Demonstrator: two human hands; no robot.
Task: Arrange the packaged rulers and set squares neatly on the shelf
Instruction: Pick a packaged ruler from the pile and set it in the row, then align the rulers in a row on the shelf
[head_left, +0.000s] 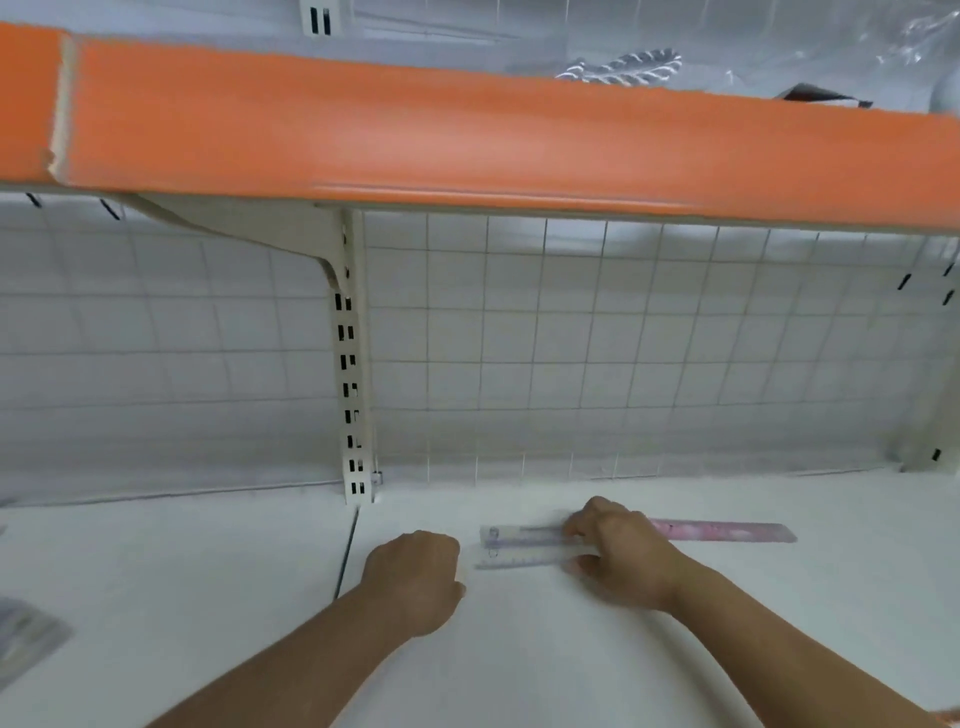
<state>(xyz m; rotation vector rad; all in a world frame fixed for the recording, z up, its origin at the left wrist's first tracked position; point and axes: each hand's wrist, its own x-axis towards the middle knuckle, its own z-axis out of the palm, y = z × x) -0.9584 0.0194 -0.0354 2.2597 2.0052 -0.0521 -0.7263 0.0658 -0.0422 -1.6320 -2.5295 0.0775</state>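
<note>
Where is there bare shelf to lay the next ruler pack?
Bare white shelf right of the pink plastic ruler; also left of the slotted cream upright, behind the grey packet. Crowded at centre, where the right hand holds the clear packaged ruler and the left hand sits beside it.

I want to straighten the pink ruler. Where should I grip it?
Probably the pink ruler at its free right end, from the right: it lies flat on the shelf, so pinch across its long edges; the right hand covers its left part.
</note>
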